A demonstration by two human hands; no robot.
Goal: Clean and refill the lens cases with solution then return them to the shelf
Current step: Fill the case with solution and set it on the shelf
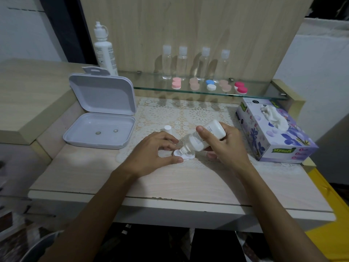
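White plastic fills your right hand (pixel 225 146): its grip is curled round a small solution bottle (pixel 204 137), tipped nozzle-down over the open lens case (pixel 184 155). That case lies on the lace mat (pixel 188 114) at the middle of the desk (pixel 151 182). Your left hand (pixel 151 154) steadies it, thumb and forefinger pinching its left edge, the other fingers loosely bent. The nozzle sits right at one well; whether it touches is hard to tell. A white cap (pixel 167 128) stands on the mat just behind your left hand.

To the left, a grey box (pixel 100 129) lies open, its lid upright, with two small round things in its tray. A tissue box (pixel 273 133) sits at the right edge of the desk.

On the glass shelf (pixel 207 91) behind, five more lens cases (pixel 211 85) stand in a row in front of four clear bottles (pixel 182 62). A tall white bottle (pixel 103 50) stands at the shelf's left end.
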